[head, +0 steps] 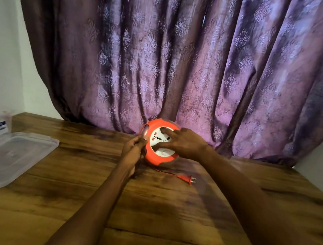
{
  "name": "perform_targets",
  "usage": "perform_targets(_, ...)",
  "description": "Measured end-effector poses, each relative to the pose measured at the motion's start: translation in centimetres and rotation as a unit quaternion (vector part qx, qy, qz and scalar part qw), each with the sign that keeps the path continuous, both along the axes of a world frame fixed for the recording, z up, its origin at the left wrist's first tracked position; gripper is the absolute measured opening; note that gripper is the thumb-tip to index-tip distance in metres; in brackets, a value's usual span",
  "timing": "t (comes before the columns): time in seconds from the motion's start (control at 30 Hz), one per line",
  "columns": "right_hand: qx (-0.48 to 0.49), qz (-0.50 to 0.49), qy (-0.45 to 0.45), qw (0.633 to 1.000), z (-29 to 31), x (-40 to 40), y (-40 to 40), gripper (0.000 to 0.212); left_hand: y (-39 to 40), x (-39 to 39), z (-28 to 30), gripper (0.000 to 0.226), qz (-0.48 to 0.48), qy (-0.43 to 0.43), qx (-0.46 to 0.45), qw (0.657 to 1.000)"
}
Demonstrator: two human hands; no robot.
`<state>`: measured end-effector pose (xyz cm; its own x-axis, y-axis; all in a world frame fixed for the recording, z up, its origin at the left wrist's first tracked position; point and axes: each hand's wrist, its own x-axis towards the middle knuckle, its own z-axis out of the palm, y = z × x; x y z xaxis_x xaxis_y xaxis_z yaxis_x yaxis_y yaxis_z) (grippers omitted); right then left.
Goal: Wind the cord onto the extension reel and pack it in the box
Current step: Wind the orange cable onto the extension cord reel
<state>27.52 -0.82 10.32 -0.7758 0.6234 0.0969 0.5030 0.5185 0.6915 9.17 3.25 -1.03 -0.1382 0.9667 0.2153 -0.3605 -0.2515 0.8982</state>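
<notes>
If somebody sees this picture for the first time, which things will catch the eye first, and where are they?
The bright orange extension reel stands out first, at the far middle of the wooden table, with the right hand spread on its white face and the left hand at its left edge. Behind it hangs a large purple curtain. The orange plug lies on the table just before the reel.

Dim warm light, backlit curtain [187, 63], slight blur, wide-angle bending

Probably a home room: patterned purple curtain [187, 63] behind a wooden table [162, 217].
</notes>
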Motion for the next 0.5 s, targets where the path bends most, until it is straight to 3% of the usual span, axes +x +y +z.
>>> perform_targets(0.2,0.065,-0.011,-0.005,0.998,-1.3,0.3,0.7,0.039,0.4,0.4,-0.4,0.013,0.008,-0.009,0.023,1.0)
perform_targets(0.37,0.035,-0.028,0.031,0.998,-2.5,-0.2,0.8,0.044,0.4,0.5,-0.9,0.021,0.019,0.044,0.05,0.998)
perform_targets(0.5,0.037,-0.041,0.044,0.998,-2.5,0.3,0.9,0.048,0.2,0.9,-0.9,0.021,-0.002,0.019,0.053,0.998)
